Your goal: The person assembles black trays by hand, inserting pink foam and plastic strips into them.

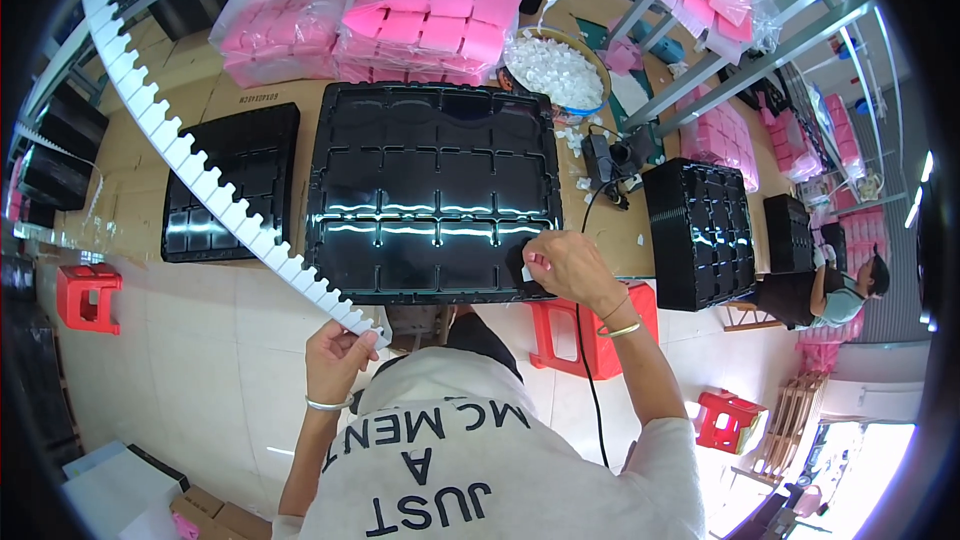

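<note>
My left hand (336,358) pinches the near end of a long white toothed strip (222,202), which arcs up and away to the far left, passing over the front left corner of a black tray. My right hand (572,268) is closed at the front right corner of that shiny black compartmented tray (430,175). A small white piece (527,274) shows at its fingertips, against the corner compartment. The tray lies on a cardboard-covered table in front of me.
Another black tray (270,145) lies left, a black tray stack (700,230) right. Behind are bagged pink pieces (430,20) and a round tub (604,75) of white bits. Black adapters (600,155) trail a cable. Red stools (90,297) stand around; a co-worker (840,295) is far right.
</note>
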`<state>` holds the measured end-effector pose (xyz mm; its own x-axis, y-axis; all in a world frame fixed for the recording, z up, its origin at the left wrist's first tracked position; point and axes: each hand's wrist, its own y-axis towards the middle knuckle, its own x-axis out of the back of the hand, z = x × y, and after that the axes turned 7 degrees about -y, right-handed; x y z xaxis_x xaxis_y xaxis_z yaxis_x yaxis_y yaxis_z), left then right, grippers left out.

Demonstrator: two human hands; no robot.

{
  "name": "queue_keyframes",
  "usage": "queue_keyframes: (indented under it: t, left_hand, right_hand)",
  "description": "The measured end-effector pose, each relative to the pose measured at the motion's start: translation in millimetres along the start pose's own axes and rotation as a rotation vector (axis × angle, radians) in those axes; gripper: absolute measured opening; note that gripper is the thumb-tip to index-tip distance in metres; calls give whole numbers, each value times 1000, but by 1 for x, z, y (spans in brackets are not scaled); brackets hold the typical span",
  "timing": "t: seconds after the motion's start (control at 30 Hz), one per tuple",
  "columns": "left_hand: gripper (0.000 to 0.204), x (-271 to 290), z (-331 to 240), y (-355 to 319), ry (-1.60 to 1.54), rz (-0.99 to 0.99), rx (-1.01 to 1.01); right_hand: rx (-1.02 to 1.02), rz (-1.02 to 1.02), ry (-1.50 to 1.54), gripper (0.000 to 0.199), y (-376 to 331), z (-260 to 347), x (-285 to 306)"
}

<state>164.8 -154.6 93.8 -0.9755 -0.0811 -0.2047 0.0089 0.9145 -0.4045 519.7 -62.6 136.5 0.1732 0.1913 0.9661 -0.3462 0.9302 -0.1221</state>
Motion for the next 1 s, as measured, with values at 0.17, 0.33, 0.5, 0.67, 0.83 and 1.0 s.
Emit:
queue_keyframes:
  t: [0.17, 0.33, 0.5, 0.67, 0.83, 1.0]
  left_hand:
    - [19, -2, -4, 4, -11, 27, -32]
    - [21, -10, -10, -2, -23, 41, -39]
    - [22, -27, -13, -1, -174, 73, 10]
    - [18, -42, -12, 4, -180, 135, 37]
    - [19, -46, -14, -1, -201, 182, -5]
    - [19, -49, -14, -4, -191, 167, 2]
  right_hand:
    - [74, -17, 58, 10, -9, 0, 3]
    - [-84, -173, 334, 8, -25, 22, 29]
    - [168, 38, 673, 8, -28, 89, 22]
    - [220, -24, 737, 10, -17, 118, -7]
    - [236, -62, 711, 11, -10, 122, -8]
    - [157, -46, 838, 13, -8, 126, -12]
